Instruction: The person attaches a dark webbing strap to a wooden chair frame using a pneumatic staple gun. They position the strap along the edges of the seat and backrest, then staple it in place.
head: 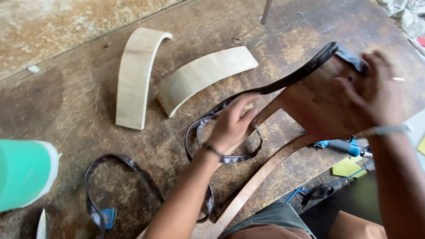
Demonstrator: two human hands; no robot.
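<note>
Left hand (231,126) is pressing down on a dark strap (268,89), fingers curled over it where it runs along the edge of a curved brown wood piece (311,106). Right hand (374,92) is clenched on the far end of that strap at the top corner of the wood piece, pinching it tight. The wood piece sits tilted up off the bench (80,100), near its front edge. Two pale curved wood blocks (135,75) lie further back, well apart from both hands. Green cylinder (19,171) at far left w/ a knife blade (42,231) below it.
</note>
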